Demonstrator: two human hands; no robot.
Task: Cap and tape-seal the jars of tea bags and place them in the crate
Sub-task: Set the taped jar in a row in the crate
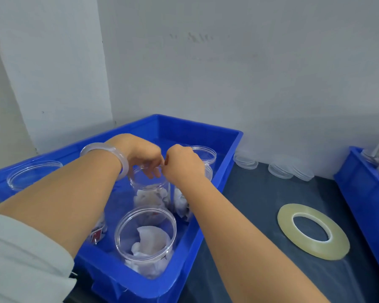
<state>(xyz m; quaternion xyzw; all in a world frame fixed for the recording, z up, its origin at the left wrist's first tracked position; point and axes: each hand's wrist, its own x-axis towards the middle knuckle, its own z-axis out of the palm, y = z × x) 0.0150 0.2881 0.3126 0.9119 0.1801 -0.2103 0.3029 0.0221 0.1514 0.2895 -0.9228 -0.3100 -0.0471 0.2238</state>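
A blue crate (225, 162) holds several clear plastic jars with white tea bags inside. Over the middle jar (150, 191), my left hand (142, 156) curls its fingers round the rim and cap. My right hand (184, 165) meets it at the same rim, fingertips pinched there; what they pinch is too small to tell. A nearer jar (146, 237) stands in front with tea bags showing through its top. Another jar (202, 156) sits behind my right hand. A flat roll of clear tape (313, 231) lies on the dark table to the right.
Loose clear lids (245, 161) (290, 170) lie on the table near the wall. A second blue crate (368, 193) stands at the right edge. A clear jar top (34, 174) shows at the crate's left. A grey wall is close behind.
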